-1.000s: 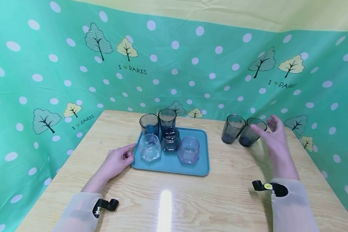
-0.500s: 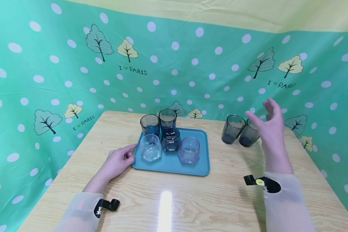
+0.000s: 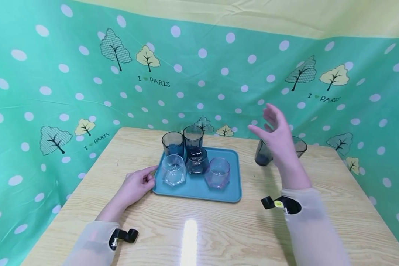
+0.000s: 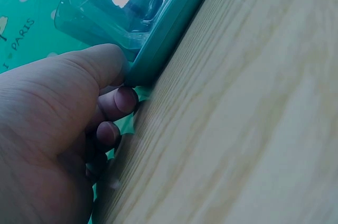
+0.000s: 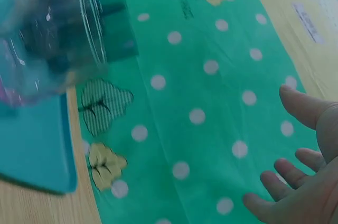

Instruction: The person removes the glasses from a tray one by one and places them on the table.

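Note:
My left hand [image 3: 134, 186] pinches the left edge of a blue tray [image 3: 199, 195]; in the left wrist view the thumb lies at its rim. On the tray stand a clear glass [image 3: 173, 173], a pinkish glass [image 3: 218, 177] and a dark faceted glass [image 3: 196, 166]. A blue tumbler [image 3: 172, 145] and a smoky tumbler [image 3: 193, 136] stand behind these. With fingers spread and nothing in it, my right hand [image 3: 279, 138] is raised right of the tray. It partly hides two smoky tumblers, one at its left [image 3: 262, 155] and one at its right [image 3: 300, 146].
A light wooden table [image 3: 159, 229] carries everything. Close behind its back edge hangs a green dotted curtain [image 3: 219, 88] with tree prints. Each sleeve bears a black wrist camera, such as the right one [image 3: 287, 204].
My right hand has drawn away from the rightmost smoky tumbler, first up, then left across the pair. The left hand keeps its place at the tray's edge.

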`<state>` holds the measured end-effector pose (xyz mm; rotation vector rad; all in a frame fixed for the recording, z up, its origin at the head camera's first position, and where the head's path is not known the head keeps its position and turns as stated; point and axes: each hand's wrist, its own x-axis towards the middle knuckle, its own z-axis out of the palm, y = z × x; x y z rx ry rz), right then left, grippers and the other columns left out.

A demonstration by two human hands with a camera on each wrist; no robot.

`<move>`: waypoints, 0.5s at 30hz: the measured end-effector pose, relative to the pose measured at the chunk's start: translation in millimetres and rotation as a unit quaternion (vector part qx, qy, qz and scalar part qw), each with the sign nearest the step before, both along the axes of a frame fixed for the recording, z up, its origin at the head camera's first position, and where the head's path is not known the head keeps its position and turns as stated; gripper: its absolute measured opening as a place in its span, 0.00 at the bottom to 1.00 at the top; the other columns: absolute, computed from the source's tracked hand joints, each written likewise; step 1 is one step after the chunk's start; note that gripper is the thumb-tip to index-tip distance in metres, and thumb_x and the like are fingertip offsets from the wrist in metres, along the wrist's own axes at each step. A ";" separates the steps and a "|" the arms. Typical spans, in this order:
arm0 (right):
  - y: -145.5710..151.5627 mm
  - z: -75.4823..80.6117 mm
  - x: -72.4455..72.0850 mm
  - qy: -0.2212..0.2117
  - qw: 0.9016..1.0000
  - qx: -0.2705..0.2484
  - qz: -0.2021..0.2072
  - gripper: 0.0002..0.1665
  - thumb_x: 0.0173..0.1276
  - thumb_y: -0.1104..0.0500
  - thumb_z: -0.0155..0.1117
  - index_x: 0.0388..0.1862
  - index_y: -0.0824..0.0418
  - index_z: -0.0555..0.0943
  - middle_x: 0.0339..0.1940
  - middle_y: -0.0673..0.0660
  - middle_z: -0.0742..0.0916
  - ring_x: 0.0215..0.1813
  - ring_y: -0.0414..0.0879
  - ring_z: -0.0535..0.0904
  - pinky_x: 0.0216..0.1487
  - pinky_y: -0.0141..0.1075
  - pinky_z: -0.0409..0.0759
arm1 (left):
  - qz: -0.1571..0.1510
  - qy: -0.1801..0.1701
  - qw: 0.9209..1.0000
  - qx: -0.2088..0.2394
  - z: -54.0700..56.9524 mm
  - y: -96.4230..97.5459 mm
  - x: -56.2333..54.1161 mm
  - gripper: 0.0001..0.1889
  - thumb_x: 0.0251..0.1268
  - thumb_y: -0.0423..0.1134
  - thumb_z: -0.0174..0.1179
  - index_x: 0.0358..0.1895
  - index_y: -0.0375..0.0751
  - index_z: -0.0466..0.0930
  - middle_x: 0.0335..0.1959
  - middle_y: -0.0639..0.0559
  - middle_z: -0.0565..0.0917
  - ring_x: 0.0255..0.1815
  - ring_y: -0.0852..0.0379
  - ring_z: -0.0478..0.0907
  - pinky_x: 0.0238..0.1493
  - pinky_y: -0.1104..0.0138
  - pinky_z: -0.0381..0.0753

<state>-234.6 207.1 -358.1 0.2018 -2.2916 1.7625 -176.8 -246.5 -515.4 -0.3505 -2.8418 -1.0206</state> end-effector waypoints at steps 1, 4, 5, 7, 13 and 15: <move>-5.2 0.3 -1.1 0.001 1.000 0.001 0.011 0.59 0.72 0.54 0.81 0.93 0.48 0.57 0.87 0.53 0.69 0.86 0.47 0.62 0.84 0.44 0.61 | 0.000 0.000 1.000 0.000 0.1 0.2 -0.1 0.28 0.72 0.31 0.65 0.75 0.34 0.80 0.30 0.60 0.79 0.27 0.61 0.72 0.49 0.54 0.73; -21.1 -0.2 -4.5 -0.002 0.999 0.004 0.042 0.58 0.71 0.54 0.82 0.92 0.49 0.59 0.86 0.53 0.70 0.86 0.48 0.63 0.84 0.45 0.62 | 0.002 0.001 1.000 0.001 -0.1 0.5 0.1 0.28 0.73 0.31 0.65 0.75 0.34 0.80 0.30 0.60 0.79 0.27 0.61 0.72 0.48 0.54 0.73; -26.2 -0.8 -5.5 -0.005 0.999 0.005 0.051 0.58 0.71 0.53 0.82 0.92 0.49 0.59 0.85 0.52 0.71 0.86 0.48 0.64 0.84 0.45 0.62 | 0.002 0.001 1.000 0.000 -0.2 0.4 0.3 0.28 0.73 0.31 0.65 0.75 0.34 0.80 0.30 0.60 0.79 0.26 0.61 0.72 0.49 0.54 0.72; -35.9 -2.8 -7.4 -0.010 0.998 0.000 0.068 0.56 0.72 0.54 0.82 0.91 0.49 0.61 0.85 0.53 0.72 0.85 0.48 0.64 0.83 0.46 0.63 | 0.003 -0.002 1.000 -0.001 -0.5 0.4 0.7 0.28 0.73 0.31 0.65 0.75 0.35 0.80 0.30 0.60 0.79 0.27 0.61 0.72 0.50 0.53 0.72; -64.3 -8.2 -14.8 -0.021 0.994 -0.002 0.107 0.55 0.70 0.54 0.83 0.90 0.49 0.63 0.84 0.53 0.72 0.85 0.48 0.65 0.83 0.47 0.63 | 0.004 0.002 1.000 -0.004 -2.1 0.0 0.6 0.28 0.73 0.31 0.65 0.75 0.35 0.80 0.30 0.60 0.79 0.27 0.61 0.72 0.54 0.50 0.71; -72.6 -10.0 -17.3 -0.022 0.993 0.004 0.117 0.56 0.70 0.54 0.83 0.90 0.50 0.63 0.84 0.53 0.72 0.85 0.49 0.65 0.83 0.48 0.63 | 0.001 0.008 1.000 -0.008 -2.0 0.3 0.2 0.28 0.73 0.32 0.65 0.75 0.35 0.81 0.29 0.61 0.78 0.27 0.61 0.72 0.55 0.48 0.70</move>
